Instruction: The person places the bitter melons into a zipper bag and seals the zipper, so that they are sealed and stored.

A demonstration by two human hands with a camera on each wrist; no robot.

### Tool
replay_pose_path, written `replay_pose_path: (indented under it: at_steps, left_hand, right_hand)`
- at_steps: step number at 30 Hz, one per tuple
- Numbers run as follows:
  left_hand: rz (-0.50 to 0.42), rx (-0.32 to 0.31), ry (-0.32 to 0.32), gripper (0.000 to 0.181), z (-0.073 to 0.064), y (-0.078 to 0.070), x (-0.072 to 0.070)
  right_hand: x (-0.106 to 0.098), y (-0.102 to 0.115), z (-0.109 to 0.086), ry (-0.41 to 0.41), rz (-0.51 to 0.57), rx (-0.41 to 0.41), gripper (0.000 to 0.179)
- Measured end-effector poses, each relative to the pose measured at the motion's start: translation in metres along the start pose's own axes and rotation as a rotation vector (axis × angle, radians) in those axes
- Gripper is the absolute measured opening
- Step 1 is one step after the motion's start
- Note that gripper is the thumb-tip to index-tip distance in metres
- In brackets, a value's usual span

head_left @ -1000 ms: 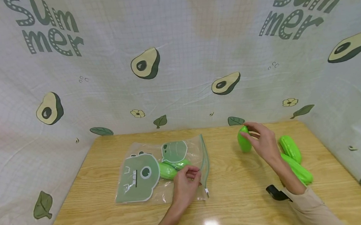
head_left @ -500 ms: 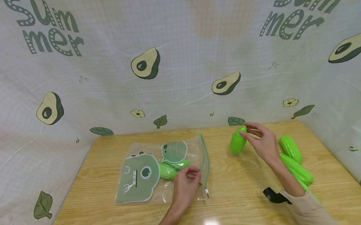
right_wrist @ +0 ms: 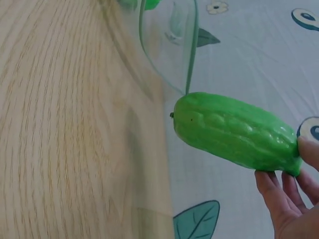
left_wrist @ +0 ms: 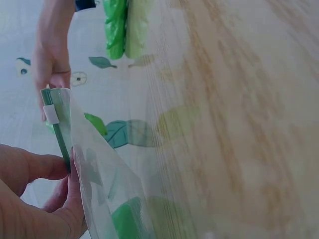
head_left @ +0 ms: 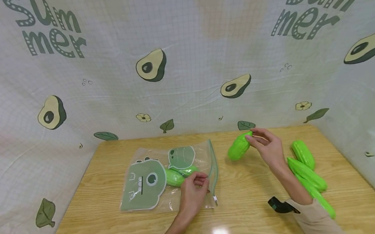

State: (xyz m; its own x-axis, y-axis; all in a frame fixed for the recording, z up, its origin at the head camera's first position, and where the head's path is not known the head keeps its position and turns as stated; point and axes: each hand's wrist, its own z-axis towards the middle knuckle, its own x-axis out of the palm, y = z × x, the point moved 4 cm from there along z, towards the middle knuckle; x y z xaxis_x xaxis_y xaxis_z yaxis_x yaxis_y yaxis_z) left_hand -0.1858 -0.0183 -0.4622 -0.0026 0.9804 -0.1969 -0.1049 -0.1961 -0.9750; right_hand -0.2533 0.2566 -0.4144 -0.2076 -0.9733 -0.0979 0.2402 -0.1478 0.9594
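A clear zip bag (head_left: 142, 199) with green cartoon prints lies on the table, its opening facing right. My left hand (head_left: 193, 193) pinches the bag's edge by the green zip strip; a white slider (left_wrist: 51, 114) sits on that strip in the left wrist view. Inside the bag lie green vegetables (head_left: 174, 177), partly covered by the prints and my hand. Right of the opening, my right hand (head_left: 271, 149) holds a bright green, bumpy bitter melon (right_wrist: 234, 132) by its pointed end, thumb against fingertips. The melon's blunt end tilts down and left toward the bag, apart from it.
Beside my right forearm, several more green vegetables lie on the table: a short one (head_left: 303, 154) at the back, then longer ones (head_left: 307, 173) nearer me. A printed cloth (head_left: 192, 94) hangs behind the wooden table (head_left: 110, 229) and along both sides.
My right hand has moved slightly left and swung the bitter melon from upright to tilted, its blunt end now nearer the bag. My left hand and the bag have stayed still.
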Motion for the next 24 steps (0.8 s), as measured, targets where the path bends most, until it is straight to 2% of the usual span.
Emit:
replay_pose_path:
  at_steps: [3, 7, 15, 24]
  left_hand:
    - [-0.003, -0.002, 0.0, 0.008, 0.0, 0.0, 0.0]
    - [-0.003, -0.008, 0.0, 0.008, 0.0, 0.0, 0.0]
    - [-0.006, -0.002, 0.004, 0.008, 0.001, 0.001, 0.0]
    - [-0.021, 0.014, 0.012, 0.008, 0.0, -0.001, 0.001]
  right_hand:
    - [0.003, -0.001, 0.001, 0.002, 0.095, 0.008, 0.032]
    - [0.008, -0.005, 0.002, 0.004, 0.155, 0.026, 0.032]
    - [0.018, -0.007, 0.001, 0.019, 0.212, 0.065, 0.029]
    - [0.027, -0.012, -0.001, 0.021, 0.235, 0.113, 0.035]
